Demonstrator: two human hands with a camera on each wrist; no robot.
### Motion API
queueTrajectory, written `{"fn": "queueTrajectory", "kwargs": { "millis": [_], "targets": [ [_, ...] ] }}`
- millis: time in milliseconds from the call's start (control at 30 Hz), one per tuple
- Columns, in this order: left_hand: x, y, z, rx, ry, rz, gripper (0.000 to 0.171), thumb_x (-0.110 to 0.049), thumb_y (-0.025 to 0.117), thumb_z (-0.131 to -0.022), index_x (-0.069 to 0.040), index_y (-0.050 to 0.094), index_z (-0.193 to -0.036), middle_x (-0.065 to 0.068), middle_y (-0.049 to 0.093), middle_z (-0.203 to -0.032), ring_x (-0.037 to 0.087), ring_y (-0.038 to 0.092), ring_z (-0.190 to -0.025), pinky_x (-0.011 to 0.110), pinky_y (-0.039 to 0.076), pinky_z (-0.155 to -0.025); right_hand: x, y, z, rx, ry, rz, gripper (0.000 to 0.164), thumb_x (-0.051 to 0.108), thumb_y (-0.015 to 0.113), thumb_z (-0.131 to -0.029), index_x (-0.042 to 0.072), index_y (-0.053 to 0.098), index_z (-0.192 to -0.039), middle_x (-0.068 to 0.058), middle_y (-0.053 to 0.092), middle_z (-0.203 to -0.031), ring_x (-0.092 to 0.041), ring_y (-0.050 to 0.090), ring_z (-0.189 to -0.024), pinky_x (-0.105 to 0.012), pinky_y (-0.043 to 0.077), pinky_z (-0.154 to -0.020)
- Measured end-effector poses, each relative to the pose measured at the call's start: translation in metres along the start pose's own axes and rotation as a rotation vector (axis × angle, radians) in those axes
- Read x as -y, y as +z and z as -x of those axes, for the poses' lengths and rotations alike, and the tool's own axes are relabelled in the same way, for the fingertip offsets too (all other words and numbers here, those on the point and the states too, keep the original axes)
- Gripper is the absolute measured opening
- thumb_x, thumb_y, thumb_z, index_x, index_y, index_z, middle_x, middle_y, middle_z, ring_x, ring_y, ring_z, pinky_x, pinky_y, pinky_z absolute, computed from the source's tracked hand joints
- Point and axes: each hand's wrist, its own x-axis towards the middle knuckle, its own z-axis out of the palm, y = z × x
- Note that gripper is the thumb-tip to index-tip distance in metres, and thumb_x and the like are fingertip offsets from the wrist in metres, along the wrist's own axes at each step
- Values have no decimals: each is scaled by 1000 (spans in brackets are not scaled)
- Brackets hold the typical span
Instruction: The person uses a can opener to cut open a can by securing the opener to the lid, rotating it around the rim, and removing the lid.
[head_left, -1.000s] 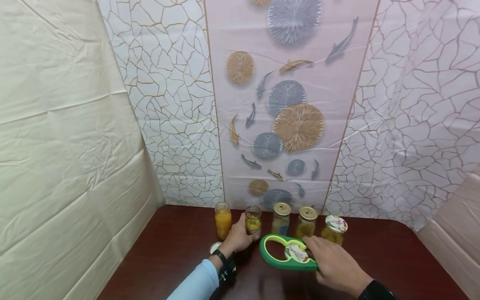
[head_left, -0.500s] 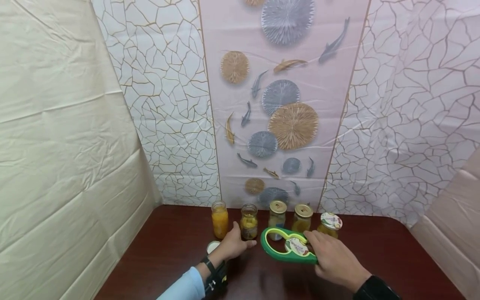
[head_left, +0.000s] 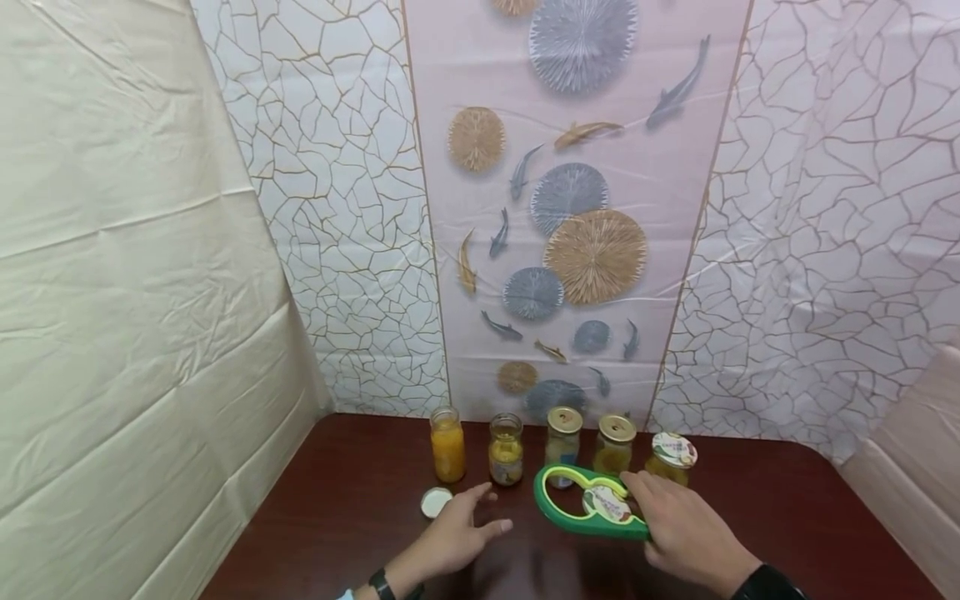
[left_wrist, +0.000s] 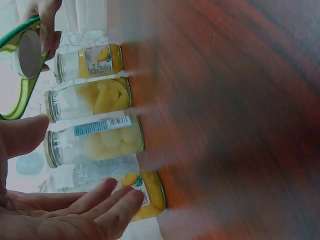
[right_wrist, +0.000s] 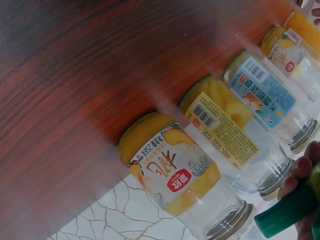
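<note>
My right hand (head_left: 686,525) grips a green jar opener (head_left: 577,524) above the table. Caught in its smaller opening is a printed jar lid (head_left: 607,504); the left wrist view shows the lid's pale underside (left_wrist: 30,53). My left hand (head_left: 453,533) hangs over the table with thumb and fingers apart, holding nothing. Just beyond it stands a lidless jar of yellow fruit (head_left: 506,454). Left of that is a taller lidless jar with orange contents (head_left: 447,454). A second lid (head_left: 436,502) lies on the table in front of it, whitish side up.
To the right in the row are three lidded jars: one with pale round fruit (left_wrist: 115,140), one with yellow slices (left_wrist: 107,96) and a peach-labelled one (right_wrist: 175,167). All stand on the dark red wooden table (head_left: 337,500), near a patterned cloth backdrop (head_left: 375,358).
My left hand has let go of the lidless yellow-fruit jar and drawn back toward me. The right hand keeps holding the jar opener at nearly the same place.
</note>
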Motion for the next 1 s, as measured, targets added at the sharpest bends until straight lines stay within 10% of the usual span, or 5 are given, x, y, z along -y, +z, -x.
{"fn": "queueTrajectory", "kwargs": {
  "millis": [300,600,1000],
  "targets": [
    [0,5,5,-13,71,89,59,-29,70,-99,4,52,-144,11,68,-131,34,55,-130,60,49,-100,3,4,0,6,4,-15,64,2,74,-62,6,60,-124,-4,66,-105,-19,65,-89,-41,58,-69],
    [-8,25,2,-1,200,299,40,-20,66,-101,-5,60,-139,4,72,-122,14,68,-109,30,57,-89,6,7,2,-27,-13,-31,66,1,75,-59,7,60,-123,0,66,-102,-13,64,-86,-38,58,-67],
    [-42,52,-2,335,131,930,44,-28,52,-108,3,59,-139,17,67,-130,22,70,-108,37,61,-86,29,7,-9,-42,-29,-114,73,-1,74,-59,10,57,-129,3,65,-107,-9,61,-89,-38,57,-70]
  ]
}}
